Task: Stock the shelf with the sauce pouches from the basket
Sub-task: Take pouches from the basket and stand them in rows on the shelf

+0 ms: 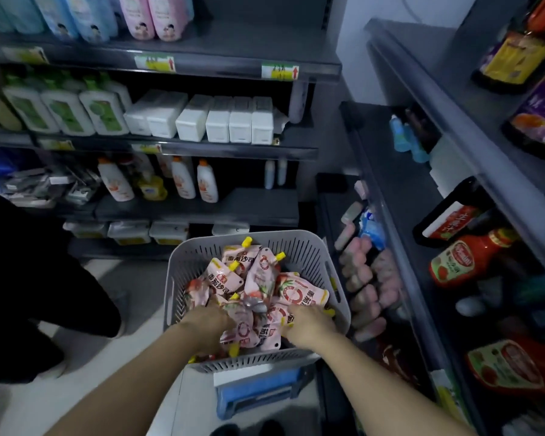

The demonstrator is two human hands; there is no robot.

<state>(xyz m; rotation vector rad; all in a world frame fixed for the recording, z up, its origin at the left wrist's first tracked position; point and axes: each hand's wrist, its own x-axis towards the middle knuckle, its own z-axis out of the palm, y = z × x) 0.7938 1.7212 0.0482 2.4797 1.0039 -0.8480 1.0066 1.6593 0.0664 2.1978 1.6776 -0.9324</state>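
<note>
Head view: both hands (258,322) buried among sauce pouches (265,278) in basket (309,247); grip unclear.

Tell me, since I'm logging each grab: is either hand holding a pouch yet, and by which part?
Cannot tell. Both the left hand and right hand are among the sauce pouches in the basket, fingers hidden.

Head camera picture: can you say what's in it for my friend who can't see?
Two bare hands, the left hand and right hand, dig into a grey basket full of pink sauce pouches with yellow caps. Dark store shelves with bottles and white boxes stand behind it, and red ketchup bottles lie on shelves to the right.
</note>
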